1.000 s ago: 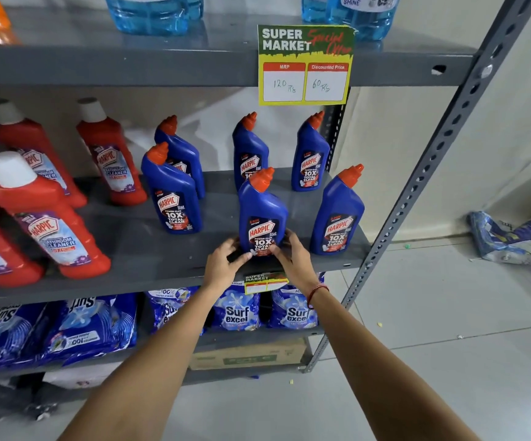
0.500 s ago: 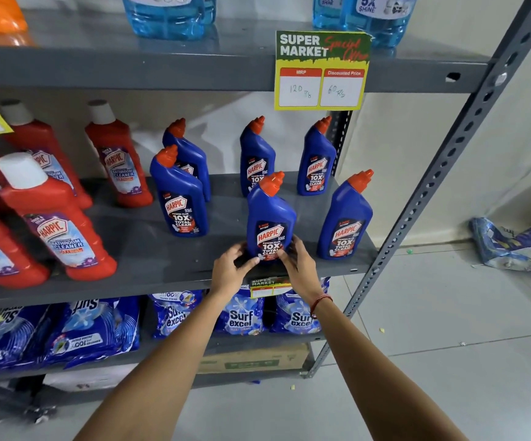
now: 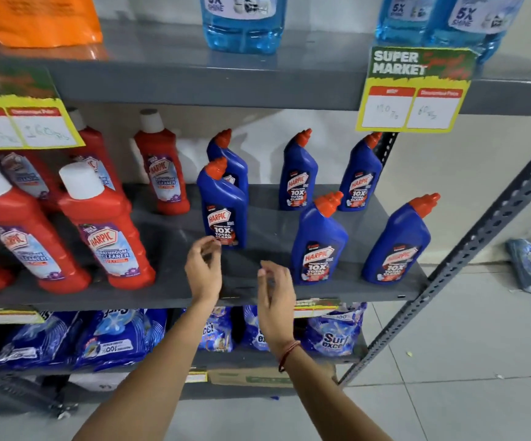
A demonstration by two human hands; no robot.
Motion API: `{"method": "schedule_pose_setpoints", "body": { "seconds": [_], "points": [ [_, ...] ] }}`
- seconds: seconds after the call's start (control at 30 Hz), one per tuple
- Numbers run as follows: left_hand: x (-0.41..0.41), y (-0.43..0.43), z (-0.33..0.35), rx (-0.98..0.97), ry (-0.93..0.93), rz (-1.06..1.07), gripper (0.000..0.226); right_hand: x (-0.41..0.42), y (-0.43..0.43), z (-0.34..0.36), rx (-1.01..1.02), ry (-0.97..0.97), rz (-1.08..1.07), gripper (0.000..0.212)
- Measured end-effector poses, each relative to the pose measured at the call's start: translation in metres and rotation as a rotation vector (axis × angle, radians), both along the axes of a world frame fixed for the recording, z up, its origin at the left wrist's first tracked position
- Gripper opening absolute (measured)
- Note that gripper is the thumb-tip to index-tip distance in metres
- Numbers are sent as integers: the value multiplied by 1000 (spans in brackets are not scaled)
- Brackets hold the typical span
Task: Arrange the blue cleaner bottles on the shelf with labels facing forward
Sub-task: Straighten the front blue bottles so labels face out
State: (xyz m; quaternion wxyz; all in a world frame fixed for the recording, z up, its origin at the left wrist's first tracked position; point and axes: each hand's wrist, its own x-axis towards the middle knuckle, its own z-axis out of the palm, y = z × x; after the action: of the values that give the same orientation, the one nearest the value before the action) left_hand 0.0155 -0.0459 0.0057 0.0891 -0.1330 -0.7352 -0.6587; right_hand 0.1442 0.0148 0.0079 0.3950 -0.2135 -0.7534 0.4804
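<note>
Bottles [image 3: 319,240] upright, labels forward | left hand [image 3: 203,272] grip empty | right hand [image 3: 275,297] grip empty

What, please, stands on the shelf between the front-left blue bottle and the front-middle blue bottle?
Nothing stands there: in the head view only bare grey shelf lies between the front-left blue bottle and the front-middle blue bottle.

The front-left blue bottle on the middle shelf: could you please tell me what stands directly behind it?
Another blue bottle stands right behind the front-left blue bottle. Its orange cap, its shoulder and a sliver of label show; the rest of the label and its base are covered.
</note>
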Motion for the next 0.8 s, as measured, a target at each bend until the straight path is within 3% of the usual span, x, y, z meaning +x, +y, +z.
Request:
{"method": "schedule_pose_setpoints", "body": {
  "seconds": [0.1,0.27,0.33,0.4,0.53,0.8],
  "points": [
    [-27,-12,-5,-72,-18,45,28,-37,-4,10,16,-69,125,27],
    [-56,-12,-16,-153,-123,-113,40,-92,26,15,-108,-266,211,54],
    [-62,-8,-17,-101,-221,-204,44,-105,39,15,-146,-290,293,57],
    [-65,-4,-15,-31,-307,-301,45,-112,47,14,-197,-314,347,58],
    [-59,-10,-13,-15,-261,-428,39,-107,55,13,-237,-324,404,55],
    [-31,-47,-20,-88,-142,-445,38,-64,45,3,-189,-330,484,38]
  ]
}}
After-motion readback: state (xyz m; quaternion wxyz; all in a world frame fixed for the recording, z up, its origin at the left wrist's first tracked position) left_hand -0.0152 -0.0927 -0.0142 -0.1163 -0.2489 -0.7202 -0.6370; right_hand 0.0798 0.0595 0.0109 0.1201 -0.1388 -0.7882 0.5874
